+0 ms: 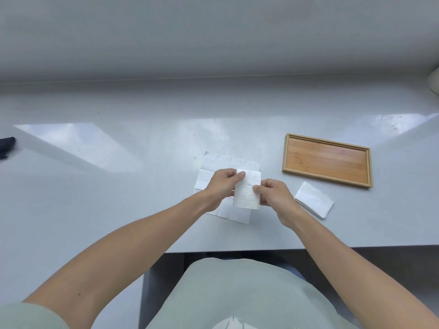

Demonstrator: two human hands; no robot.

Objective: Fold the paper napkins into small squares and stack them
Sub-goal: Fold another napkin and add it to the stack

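Note:
Both hands hold one folded white napkin [247, 191] just above the grey counter. My left hand [222, 184] pinches its upper left corner, thumb on top. My right hand [275, 195] grips its right edge. Beneath them lies a pile of unfolded white napkins [221, 162], flat on the counter and partly hidden by my hands. To the right rests a small stack of folded napkins [313, 200], apart from both hands.
An empty bamboo tray [326, 138] lies at the right, behind the folded stack. A dark object [6, 146] shows at the far left edge. The grey counter [118, 210] ends near my body, with a wall behind it.

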